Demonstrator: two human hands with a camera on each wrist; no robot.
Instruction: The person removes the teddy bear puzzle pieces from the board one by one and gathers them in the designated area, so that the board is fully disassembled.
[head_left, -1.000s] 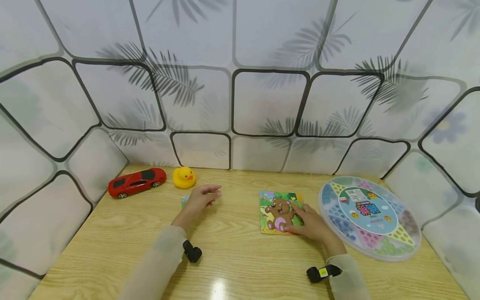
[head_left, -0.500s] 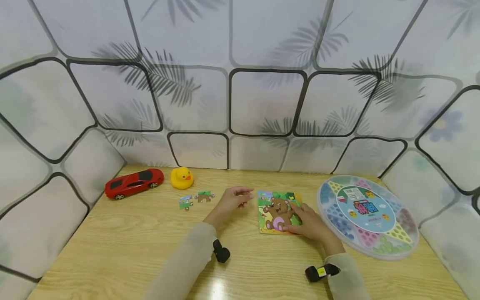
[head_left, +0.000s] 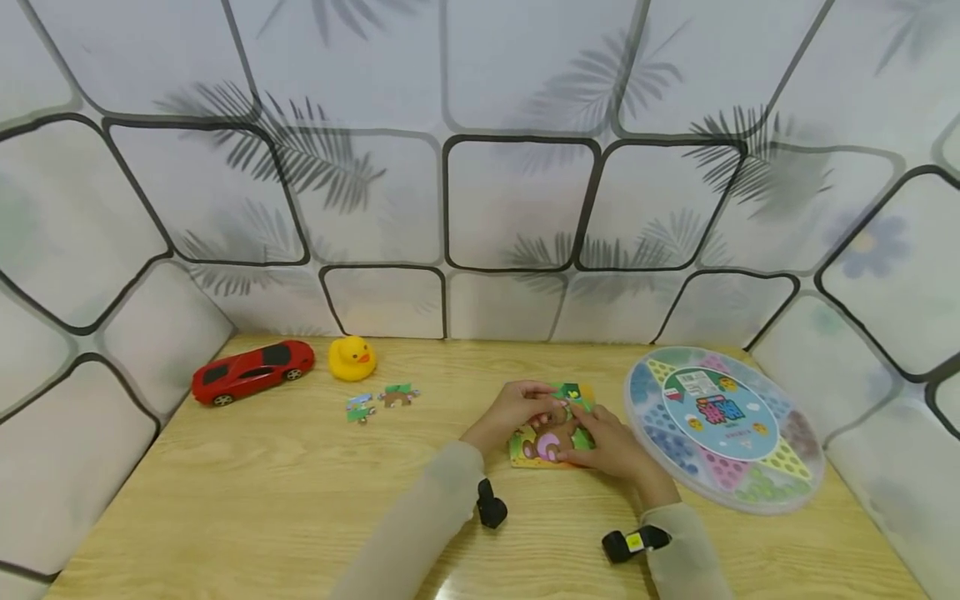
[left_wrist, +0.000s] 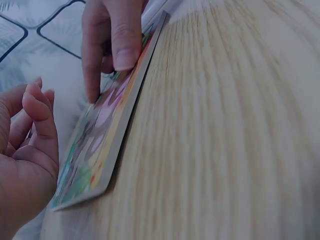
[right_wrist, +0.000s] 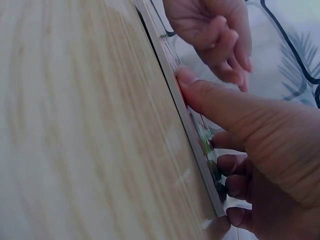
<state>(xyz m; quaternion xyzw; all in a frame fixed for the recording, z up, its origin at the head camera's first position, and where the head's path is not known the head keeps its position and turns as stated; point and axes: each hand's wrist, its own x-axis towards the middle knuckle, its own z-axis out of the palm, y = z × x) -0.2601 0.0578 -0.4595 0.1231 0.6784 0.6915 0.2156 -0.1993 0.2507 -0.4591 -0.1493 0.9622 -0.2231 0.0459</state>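
Note:
A bear jigsaw puzzle (head_left: 549, 443) lies flat on the wooden table, its brown bear partly covered by both hands in the head view. My right hand (head_left: 613, 446) rests on the puzzle's right side, thumb and index fingertip on its face. In the right wrist view, the other fingers of the right hand (right_wrist: 280, 145) bend at the puzzle's edge. My left hand (head_left: 517, 411) hovers over the upper left part of the puzzle. Seen from the left wrist, the left hand (left_wrist: 25, 155) has loosely bent fingers and nothing shows between them.
Two loose jigsaw pieces, one blue and green (head_left: 360, 408) and one brown and green (head_left: 399, 395), lie left of the hands. Behind them are a yellow rubber duck (head_left: 352, 359) and a red toy car (head_left: 253, 372). A round board-game case (head_left: 723, 429) lies at right.
My left hand has moved right from the loose pieces to over the puzzle, uncovering those pieces. The right hand stays on the puzzle. The head view has shifted slightly.

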